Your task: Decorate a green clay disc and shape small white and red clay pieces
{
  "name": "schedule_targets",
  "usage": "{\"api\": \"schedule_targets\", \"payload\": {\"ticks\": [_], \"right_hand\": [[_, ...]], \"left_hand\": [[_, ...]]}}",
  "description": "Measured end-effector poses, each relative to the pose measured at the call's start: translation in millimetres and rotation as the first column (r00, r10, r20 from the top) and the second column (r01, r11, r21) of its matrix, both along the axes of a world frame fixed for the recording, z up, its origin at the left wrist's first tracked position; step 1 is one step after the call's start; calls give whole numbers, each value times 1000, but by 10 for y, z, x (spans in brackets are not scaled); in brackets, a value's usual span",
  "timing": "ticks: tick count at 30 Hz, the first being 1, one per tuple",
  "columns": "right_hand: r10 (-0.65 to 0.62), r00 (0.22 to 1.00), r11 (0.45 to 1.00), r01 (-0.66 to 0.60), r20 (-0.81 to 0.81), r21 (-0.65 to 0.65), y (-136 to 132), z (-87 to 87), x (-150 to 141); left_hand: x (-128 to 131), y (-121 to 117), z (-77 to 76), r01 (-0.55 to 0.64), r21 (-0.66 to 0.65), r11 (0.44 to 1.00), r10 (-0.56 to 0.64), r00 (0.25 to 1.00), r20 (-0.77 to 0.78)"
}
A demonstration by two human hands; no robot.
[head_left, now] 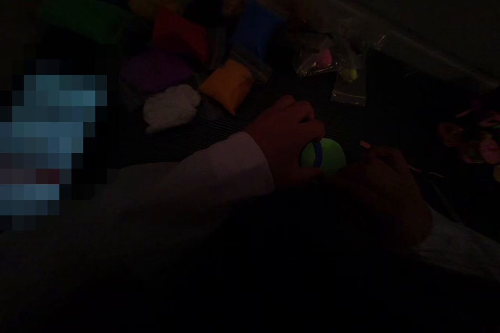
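Note:
In the dim head view, a rounded green clay piece (333, 155) with a curved dark blue strip (319, 153) on it sits between my hands. The fingers and thumb of my left hand (287, 140) curl around its left side, the thumb low near the strip's end. My right hand (385, 182) is bent close to the lower right edge of the green piece. Its fingertips are lost in the dark, so whether they touch it or pinch something I cannot make out. Just above that hand lies a small pinkish piece (364, 144).
Bags of coloured clay lie beyond my left arm, among them white (172, 108), orange (228, 85), red (180, 34) and blue (255, 30). Two clear bags (349, 88) with small pink and yellow lumps are farther right. Several pinkish pieces (488, 148) lie at the right edge.

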State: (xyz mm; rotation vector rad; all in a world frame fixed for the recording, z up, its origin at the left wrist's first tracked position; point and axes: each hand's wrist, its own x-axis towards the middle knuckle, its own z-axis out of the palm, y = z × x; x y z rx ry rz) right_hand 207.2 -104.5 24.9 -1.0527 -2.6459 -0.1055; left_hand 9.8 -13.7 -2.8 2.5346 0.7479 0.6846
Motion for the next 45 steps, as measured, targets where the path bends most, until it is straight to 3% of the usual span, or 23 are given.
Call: {"api": "schedule_targets", "payload": {"ticks": [19,33,39,45], "right_hand": [[-30,999,999,30,-11,-11,-47,-12,7],[-78,994,996,74,-82,-47,-153,-6,2],[-125,989,991,121,-77,-57,-193,-39,-21],[-155,984,987,151,-84,-51,-204,-49,-49]], "left_hand": [[-7,9,15,24,-13,1000,-24,1000,-21],[-63,99,36,5,-83,997,1,997,73],[-60,103,21,60,-41,997,-57,995,87],[-149,40,50,204,69,976,-212,969,131]]}}
